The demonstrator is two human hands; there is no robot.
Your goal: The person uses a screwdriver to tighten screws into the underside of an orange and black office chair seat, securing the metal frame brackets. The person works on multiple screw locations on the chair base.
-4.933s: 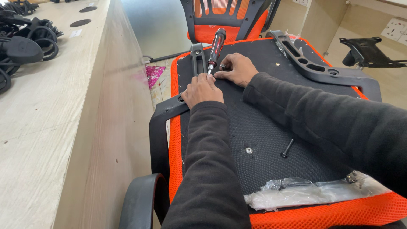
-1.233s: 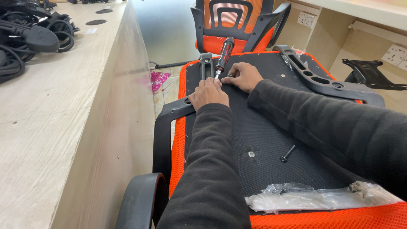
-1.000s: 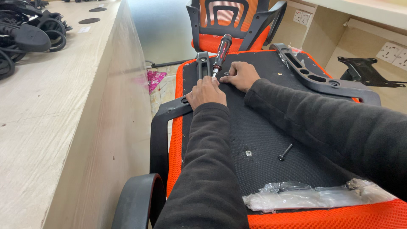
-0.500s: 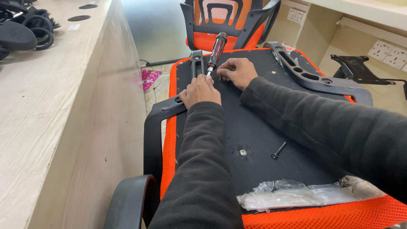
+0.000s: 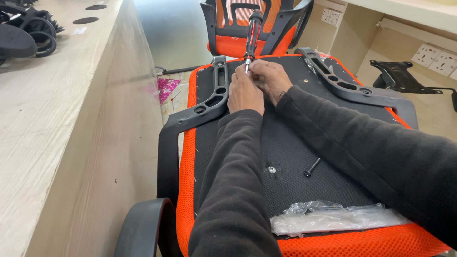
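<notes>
Both hands meet at twelve o'clock on the upturned chair seat (image 5: 295, 143). The left hand (image 5: 245, 93) and right hand (image 5: 269, 78) curl shut around the screwdriver (image 5: 251, 33) shaft; its tip and whatever it touches are hidden behind the fingers. A loose bolt (image 5: 312, 167) lies at five o'clock.

Screwdriver (image 5: 252, 32) tip behind fingers (image 5: 243, 75)

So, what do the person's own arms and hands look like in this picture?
Both arms wear long dark sleeves, black or charcoal, of a soft knitted-looking fabric, reaching down to the wrists. The left hand and the right hand are bare: no gloves. No ring or watch shows, and no markings or logos show on the sleeves.
</notes>
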